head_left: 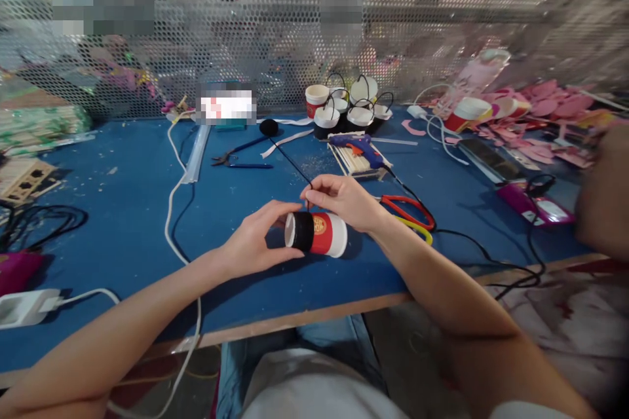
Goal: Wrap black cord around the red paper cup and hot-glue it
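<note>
A paper cup (330, 236) lies on its side in front of me, red and white with a gold emblem and a black band (302, 230) around one end. My left hand (258, 239) is closed about the black end, thumb below and fingers above. Just over the cup, my right hand (331, 196) pinches a thin black cord (291, 160). This cord stretches back across the table to a small black ball (268, 127), and its near end drops down to the black band.
Several cups with black cord handles (360, 116) stand at the back. A glue gun (361, 147) rests on pale sticks, near red-handled scissors (410, 209). Pliers (240, 150) and a blue pen (250, 165) lie left of centre. A white cable (171, 209) crosses the blue table (230, 301).
</note>
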`<state>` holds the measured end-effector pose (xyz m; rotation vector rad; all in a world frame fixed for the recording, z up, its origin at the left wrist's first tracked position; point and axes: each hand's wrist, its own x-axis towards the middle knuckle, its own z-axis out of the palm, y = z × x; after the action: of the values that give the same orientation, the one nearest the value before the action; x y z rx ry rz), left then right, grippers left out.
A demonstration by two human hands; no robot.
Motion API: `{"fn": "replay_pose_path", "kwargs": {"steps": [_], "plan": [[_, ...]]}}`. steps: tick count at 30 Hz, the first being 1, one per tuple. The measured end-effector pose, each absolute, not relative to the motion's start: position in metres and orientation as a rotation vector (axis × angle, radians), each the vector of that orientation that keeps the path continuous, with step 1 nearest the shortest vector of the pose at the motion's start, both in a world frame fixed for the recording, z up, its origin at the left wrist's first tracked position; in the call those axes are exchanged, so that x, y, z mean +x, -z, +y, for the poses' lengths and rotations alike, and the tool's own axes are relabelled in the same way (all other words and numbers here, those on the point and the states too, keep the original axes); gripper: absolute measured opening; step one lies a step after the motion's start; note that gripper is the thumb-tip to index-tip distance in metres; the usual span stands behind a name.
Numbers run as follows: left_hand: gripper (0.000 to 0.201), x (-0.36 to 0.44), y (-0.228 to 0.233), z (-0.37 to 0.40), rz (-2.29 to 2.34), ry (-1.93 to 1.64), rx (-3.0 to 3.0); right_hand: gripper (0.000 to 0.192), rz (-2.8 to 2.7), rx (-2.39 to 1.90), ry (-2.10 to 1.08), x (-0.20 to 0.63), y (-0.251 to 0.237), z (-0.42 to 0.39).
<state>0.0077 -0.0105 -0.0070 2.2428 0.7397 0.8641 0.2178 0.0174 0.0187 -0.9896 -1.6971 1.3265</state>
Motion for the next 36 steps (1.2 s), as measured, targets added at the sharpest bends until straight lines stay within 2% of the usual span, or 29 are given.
{"fn": "replay_pose_path", "kwargs": {"steps": [5, 14, 25, 36], "plan": [[0.05, 0.01, 0.005, -0.01, 0.859, -0.837, 2.136, 0.02, -1.718, -1.002, -1.13, 0.221, -0.024, 0.016], [0.046, 0.011, 0.004, -0.01, 0.942, -0.647, 1.872, 0.023, -1.777, -1.077, -0.946, 0.223, -0.021, 0.02], [0.05, 0.008, 0.008, -0.007, 0.714, -0.883, 2.24, 0.021, -1.922, -1.115, -0.921, 0.22, -0.014, 0.02], [0.05, 0.009, 0.01, -0.006, 0.74, -0.843, 2.312, 0.021, -2.022, -1.238, -0.746, 0.215, -0.012, 0.017]]}}
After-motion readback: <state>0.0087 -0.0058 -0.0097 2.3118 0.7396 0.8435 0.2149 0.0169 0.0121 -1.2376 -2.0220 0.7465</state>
